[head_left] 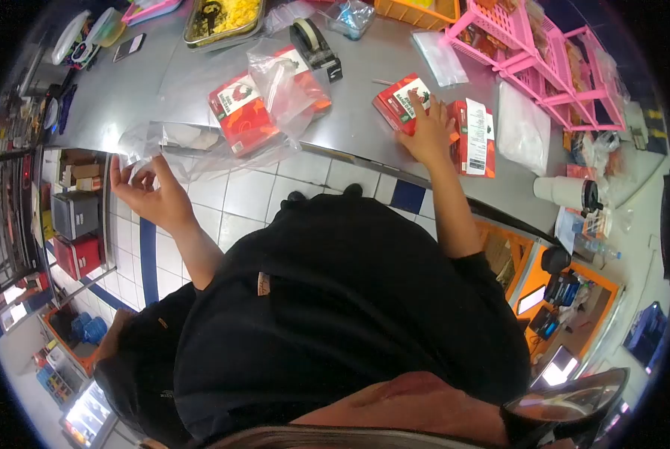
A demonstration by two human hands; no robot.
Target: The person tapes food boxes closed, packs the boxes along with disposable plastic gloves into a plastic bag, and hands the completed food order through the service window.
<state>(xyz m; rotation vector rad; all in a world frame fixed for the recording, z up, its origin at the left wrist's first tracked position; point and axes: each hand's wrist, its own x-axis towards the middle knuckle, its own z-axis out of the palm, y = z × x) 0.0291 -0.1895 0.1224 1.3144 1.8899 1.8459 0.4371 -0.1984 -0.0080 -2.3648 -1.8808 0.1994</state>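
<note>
My left hand (157,198) is at the near edge of the steel counter, its fingers curled on the edge of a clear plastic bag (193,159). Inside or under the bag's film lie a red-and-white box (243,112) and a second such box (316,96) beside it; which, I cannot tell. My right hand (430,138) grips another red-and-white box (396,101), thumb at its near side and a finger across its top. Its outer fingers come close to one more red box (471,153), which has a white printed label facing up.
A black tape dispenser (316,46) stands behind the bagged boxes. Farther back are a tray of yellow food (234,16) and a phone (129,47). Pink baskets (533,52), plastic bag stacks (524,123) and a white tumbler (563,192) line the right. Another person (144,359) is close at left.
</note>
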